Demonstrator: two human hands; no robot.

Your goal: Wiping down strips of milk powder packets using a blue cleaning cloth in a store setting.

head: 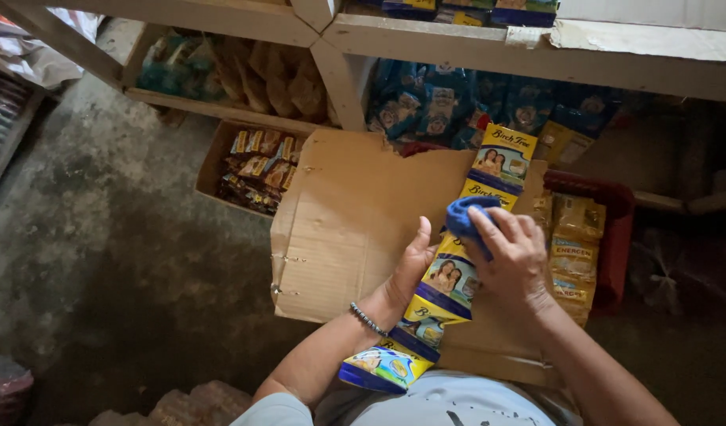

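Observation:
A long strip of joined yellow-and-blue sachets (458, 260) lies across a flattened cardboard sheet (355, 213). My left hand (410, 268) holds the strip from its left side, thumb up against its edge; a bead bracelet sits on that wrist. My right hand (513, 256) presses a blue cloth (467, 217) onto the strip near its middle. The strip's lower end (383, 367) hangs down by my body.
A red crate (608, 213) with yellow packets stands right of the cardboard. An open box of brown sachets (256, 170) sits on the concrete floor to the left. White wooden shelves (426, 39) above hold blue and tan snack packs.

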